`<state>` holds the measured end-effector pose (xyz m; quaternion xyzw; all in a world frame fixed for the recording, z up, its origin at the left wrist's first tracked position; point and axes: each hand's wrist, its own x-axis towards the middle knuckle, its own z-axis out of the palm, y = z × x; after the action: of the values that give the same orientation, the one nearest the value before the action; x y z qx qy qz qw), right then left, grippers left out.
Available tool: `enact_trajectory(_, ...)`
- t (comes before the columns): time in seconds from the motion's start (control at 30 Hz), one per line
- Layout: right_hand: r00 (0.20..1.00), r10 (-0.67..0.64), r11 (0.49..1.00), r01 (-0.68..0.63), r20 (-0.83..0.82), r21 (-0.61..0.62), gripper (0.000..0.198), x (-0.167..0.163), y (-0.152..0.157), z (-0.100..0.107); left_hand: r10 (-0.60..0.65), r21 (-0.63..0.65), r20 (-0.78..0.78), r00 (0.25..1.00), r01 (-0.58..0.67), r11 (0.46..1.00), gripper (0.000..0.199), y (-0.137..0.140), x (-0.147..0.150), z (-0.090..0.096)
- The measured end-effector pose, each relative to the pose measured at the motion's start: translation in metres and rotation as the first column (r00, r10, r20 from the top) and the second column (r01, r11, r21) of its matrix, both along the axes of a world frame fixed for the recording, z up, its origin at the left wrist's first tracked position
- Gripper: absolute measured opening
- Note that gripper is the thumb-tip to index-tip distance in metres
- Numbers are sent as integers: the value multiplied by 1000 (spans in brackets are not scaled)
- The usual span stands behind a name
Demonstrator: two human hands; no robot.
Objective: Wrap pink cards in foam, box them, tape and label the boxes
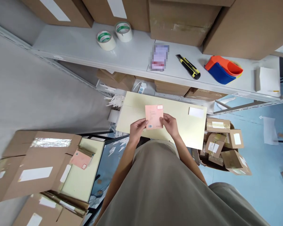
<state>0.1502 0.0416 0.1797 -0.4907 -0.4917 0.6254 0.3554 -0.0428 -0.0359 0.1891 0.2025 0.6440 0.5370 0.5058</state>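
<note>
A small pink booklet (pixel 154 116) with a barcode at its lower left and a white sticker at its upper right is held up over the pale yellow table (pixel 132 113). My left hand (pixel 137 129) pinches its left lower edge between thumb and fingers. On the opposite edge, my right hand (pixel 170 125) grips it the same way. The booklet's printed text is too small to read. A white card or label stack (pixel 196 112) lies on the table to the right of my right hand.
On the grey shelf (pixel 85 40) are tape rolls (pixel 106 40), a box cutter (pixel 189 67) and an orange-and-blue tape dispenser (pixel 223 69). Small cartons (pixel 217 144) fill a box at right. At left, another pink booklet (pixel 82 159) lies beside flattened cardboard (pixel 37 163).
</note>
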Motion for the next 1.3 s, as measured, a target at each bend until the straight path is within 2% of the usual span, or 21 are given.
enact_trajectory(0.1, 985, -56, 997, 48, 161, 55, 52, -12, -9, 2, 40, 27, -148, 988, -37, 999, 55, -1, 9, 2)
enact_trajectory(0.2, 988, 37, 998, -44, 149, 43, 47, -28, -21, 8, 28, 47, -317, 948, -14, 999, 41, -6, 23, 7)
enact_trajectory(0.27, 989, 60, 995, -70, 138, 67, 46, -34, -27, 12, -20, 57, -367, 930, 43, 997, 38, -10, 30, 11)
enact_trajectory(0.37, 992, 63, 993, -73, 110, 96, 53, -29, -29, 16, -94, 92, -328, 940, 131, 987, 51, -16, 28, 15)
enact_trajectory(0.5, 991, 127, 989, -122, -53, 81, 63, -9, -24, 21, 14, 93, -337, 941, 19, 995, 72, -18, 3, 20)
enact_trajectory(0.57, 982, 153, 987, -146, -110, 69, 64, 0, -24, 25, -13, 67, -297, 955, 35, 997, 74, -19, -11, 23)
enact_trajectory(0.67, 976, 177, 984, -172, -123, 50, 66, 6, -26, 27, -131, 78, -205, 970, 149, 986, 62, -21, -23, 31)
enact_trajectory(0.77, 974, 182, 983, -177, -134, 51, 68, 7, -27, 28, -145, 127, -208, 967, 174, 977, 54, -24, -26, 38)
enact_trajectory(0.9, 986, 137, 979, -119, -100, 167, 57, 5, -27, 36, -154, 202, -306, 940, 222, 954, 40, -28, -27, 48)
enact_trajectory(1.07, 987, 125, 943, -85, -105, 323, 50, 3, -29, 55, -114, 348, -484, 868, 310, 884, 16, -30, -33, 62)
enact_trajectory(1.17, 982, 147, 933, -97, -120, 347, 47, 4, -31, 60, -81, 368, -508, 858, 301, 880, 12, -30, -33, 68)
enact_trajectory(1.23, 980, 151, 926, -94, -129, 366, 45, 5, -31, 61, -75, 373, -464, 883, 272, 887, 13, -31, -32, 69)
enact_trajectory(1.3, 985, 141, 923, -96, -95, 372, 43, 8, -31, 61, -61, 375, -390, 919, 219, 901, 22, -33, -29, 69)
